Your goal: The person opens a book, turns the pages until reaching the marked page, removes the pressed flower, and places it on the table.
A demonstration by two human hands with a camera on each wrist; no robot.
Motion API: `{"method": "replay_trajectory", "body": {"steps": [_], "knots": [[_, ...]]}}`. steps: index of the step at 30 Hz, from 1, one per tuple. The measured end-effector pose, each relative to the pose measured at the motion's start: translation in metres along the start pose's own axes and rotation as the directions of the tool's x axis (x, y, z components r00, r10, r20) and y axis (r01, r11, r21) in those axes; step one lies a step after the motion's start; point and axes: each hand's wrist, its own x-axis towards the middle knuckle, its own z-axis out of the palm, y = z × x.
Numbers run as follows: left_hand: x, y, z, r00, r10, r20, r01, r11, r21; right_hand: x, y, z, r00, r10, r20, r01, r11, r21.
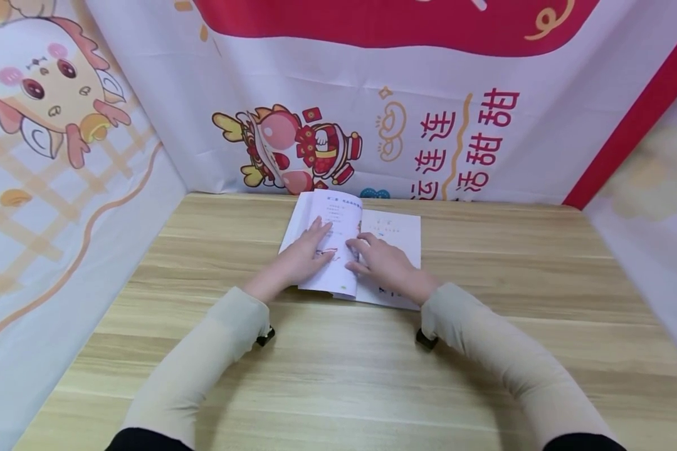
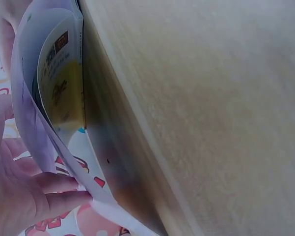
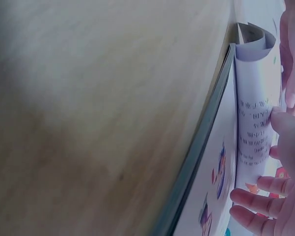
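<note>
open picture book (image 1: 392,235) on the bench (image 1: 485,351) under both hands, left hand (image 1: 300,260) flat with fingers spread on a curled-over page (image 1: 338,250) (printed text on it), right hand (image 1: 386,266) pressing beside it, fingers relaxed

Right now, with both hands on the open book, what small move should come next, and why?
Probably the left hand should sweep the raised page flat toward the left side. The page bows upward over the book rather than lying down, the left fingers rest straight on it, and the right hand touches near the spine, apparently steadying the sheet on the wooden table.
</note>
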Motion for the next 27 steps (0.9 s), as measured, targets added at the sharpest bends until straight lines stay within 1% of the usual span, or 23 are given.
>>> {"method": "replay_trajectory", "body": {"steps": [7, 11, 14, 17, 19, 23, 27], "knots": [[0.000, 0.004, 0.001, 0.999, -0.035, -0.023, 0.036, 0.998, 0.044, 0.002, -0.006, 0.002, 1.000, 0.007, -0.026, -0.007, 1.000, -0.021], [0.000, 0.004, 0.003, 0.999, -0.039, -0.035, 0.044, 0.990, 0.136, 0.002, -0.011, 0.004, 0.999, 0.009, -0.035, -0.010, 1.000, -0.023], [0.001, 0.006, 0.006, 1.000, -0.027, -0.003, 0.027, 0.976, 0.217, 0.003, -0.015, 0.005, 0.999, 0.020, -0.041, -0.020, 1.000, -0.001], [0.002, 0.008, 0.009, 0.999, -0.022, 0.041, 0.010, 0.963, 0.268, 0.003, -0.018, 0.004, 0.999, 0.014, -0.044, -0.012, 0.999, 0.040], [0.002, 0.008, 0.010, 0.998, -0.028, 0.064, 0.009, 0.960, 0.279, 0.003, -0.019, 0.003, 0.999, -0.011, -0.037, 0.014, 0.997, 0.073], [0.004, 0.008, 0.011, 0.993, -0.047, 0.108, 0.017, 0.965, 0.262, 0.000, -0.018, 0.002, 0.996, -0.086, -0.002, 0.085, 0.986, 0.145], [0.007, 0.008, 0.013, 0.989, -0.056, 0.134, 0.021, 0.969, 0.248, -0.005, -0.015, 0.000, 0.992, -0.124, 0.033, 0.116, 0.977, 0.177]]}}
